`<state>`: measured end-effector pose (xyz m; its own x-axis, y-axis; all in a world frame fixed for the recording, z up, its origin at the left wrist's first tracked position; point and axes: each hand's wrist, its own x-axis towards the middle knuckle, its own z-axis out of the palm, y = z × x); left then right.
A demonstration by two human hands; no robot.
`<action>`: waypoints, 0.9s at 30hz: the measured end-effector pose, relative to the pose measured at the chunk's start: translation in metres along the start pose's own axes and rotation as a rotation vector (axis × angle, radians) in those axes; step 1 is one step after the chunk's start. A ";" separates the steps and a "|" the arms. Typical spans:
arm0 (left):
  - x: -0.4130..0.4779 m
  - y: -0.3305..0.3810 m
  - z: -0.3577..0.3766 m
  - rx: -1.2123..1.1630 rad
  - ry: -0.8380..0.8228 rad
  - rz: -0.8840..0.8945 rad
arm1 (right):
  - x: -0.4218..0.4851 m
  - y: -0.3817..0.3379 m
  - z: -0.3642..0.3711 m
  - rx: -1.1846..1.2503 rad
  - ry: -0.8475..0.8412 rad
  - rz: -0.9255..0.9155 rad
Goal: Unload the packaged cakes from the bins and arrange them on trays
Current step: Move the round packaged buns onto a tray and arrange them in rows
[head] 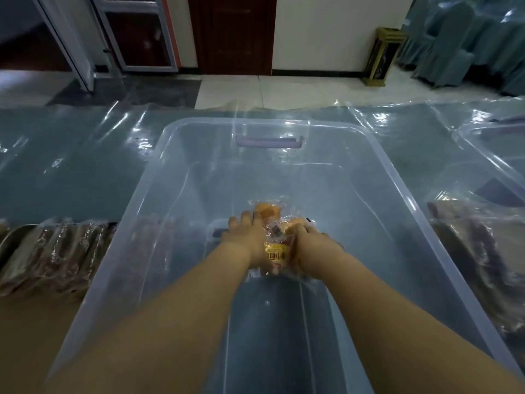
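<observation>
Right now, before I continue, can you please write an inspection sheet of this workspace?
Surface: table under a clear plastic sheet.
Job's things: packaged cakes in clear bin; brown packs on left tray and at right.
Clutter: second bin, far right.
Grippers: left hand and right hand grip the packaged cakes together.
Cables: nothing seen.
Surroundings: dark door, gold stand, covered chairs.
</observation>
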<state>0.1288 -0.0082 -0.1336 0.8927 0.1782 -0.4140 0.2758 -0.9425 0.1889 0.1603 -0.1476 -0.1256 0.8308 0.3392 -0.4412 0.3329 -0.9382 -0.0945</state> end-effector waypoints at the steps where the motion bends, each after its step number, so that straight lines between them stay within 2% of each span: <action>1: 0.001 -0.002 -0.001 -0.001 0.002 -0.002 | 0.001 0.001 -0.001 -0.002 -0.013 0.004; 6: 0.001 -0.009 -0.012 0.143 -0.049 -0.076 | 0.009 0.000 -0.014 -0.145 0.026 0.004; 11: 0.006 -0.012 -0.027 0.173 -0.066 -0.029 | 0.021 -0.002 -0.025 -0.304 0.147 -0.096; 14: 0.008 -0.013 -0.030 0.099 -0.096 -0.028 | 0.026 -0.001 -0.019 -0.294 0.092 -0.140; 17: 0.013 -0.011 -0.030 0.057 -0.037 0.042 | 0.027 -0.001 -0.017 -0.196 0.046 -0.130; 21: 0.021 -0.009 -0.037 0.151 0.023 0.173 | 0.027 -0.001 -0.023 -0.233 0.043 -0.085; 27: 0.028 -0.002 -0.042 0.151 -0.053 0.099 | 0.026 -0.002 -0.022 -0.307 0.038 -0.014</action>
<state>0.1686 0.0103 -0.1084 0.8915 0.0714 -0.4474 0.1275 -0.9871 0.0967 0.1912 -0.1354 -0.1170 0.8393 0.3596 -0.4078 0.4588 -0.8709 0.1763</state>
